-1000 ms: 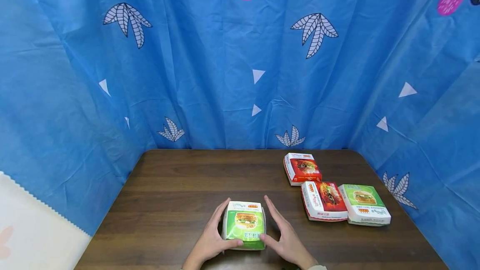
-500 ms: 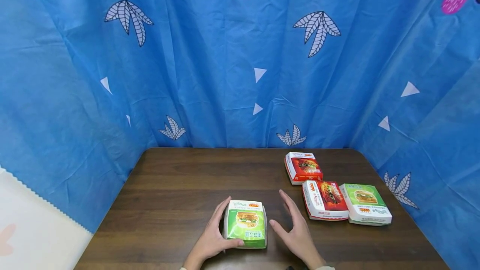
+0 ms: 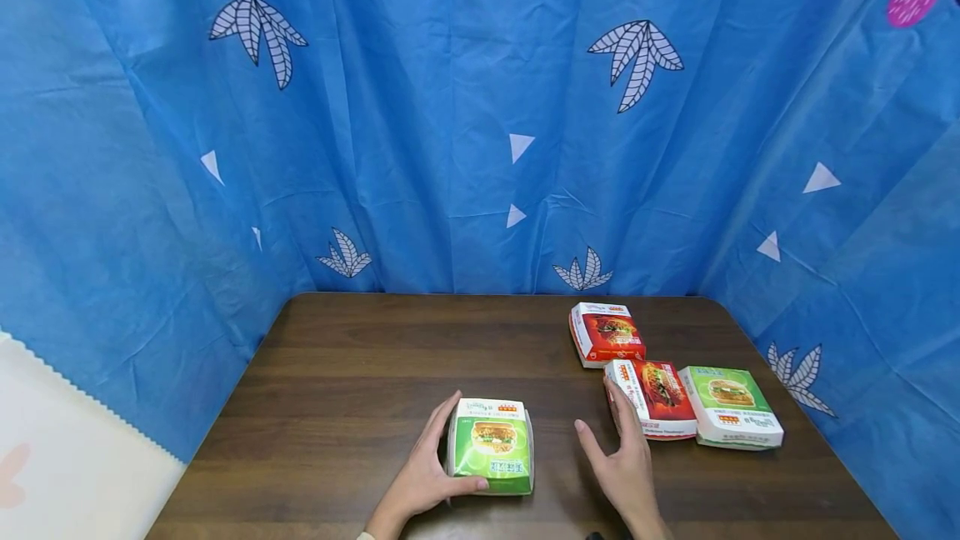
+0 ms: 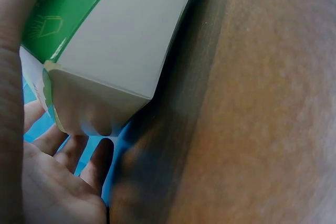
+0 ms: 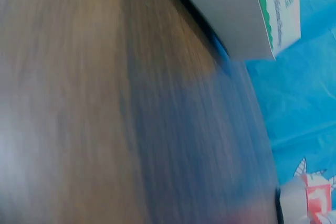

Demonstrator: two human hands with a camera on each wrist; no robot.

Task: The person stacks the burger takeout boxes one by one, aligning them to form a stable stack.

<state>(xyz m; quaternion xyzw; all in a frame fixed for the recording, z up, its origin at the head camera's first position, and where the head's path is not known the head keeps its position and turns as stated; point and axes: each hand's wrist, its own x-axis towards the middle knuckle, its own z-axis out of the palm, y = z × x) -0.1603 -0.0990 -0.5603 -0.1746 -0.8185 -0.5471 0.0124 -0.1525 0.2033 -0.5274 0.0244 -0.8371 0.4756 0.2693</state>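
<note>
A green-and-white burger box [image 3: 493, 447] lies near the front middle of the table. My left hand [image 3: 423, 473] grips it at the left, thumb over the near edge of the lid and fingers along the side. In the left wrist view the fingers [image 4: 71, 153] reach around the box's pale side [image 4: 128, 30]. Off to the right, my right hand [image 3: 626, 469] is apart from that box, with thumb and fingers spread and nothing held. Its fingertips overlap the left edge of a red-and-white burger box [image 3: 660, 394] in the head view; I cannot tell whether they touch.
Another green-and-white burger box [image 3: 733, 407] stands right beside the red-and-white one. Behind them is a second red-and-white box [image 3: 609, 333]. The dark wooden table [image 3: 360, 348] is surrounded at the back and sides by a blue patterned curtain [image 3: 420, 148].
My right hand has left the green burger box's right side and moved right, toward the red-and-white boxes. The left hand keeps its grip, and the box has stayed in place.
</note>
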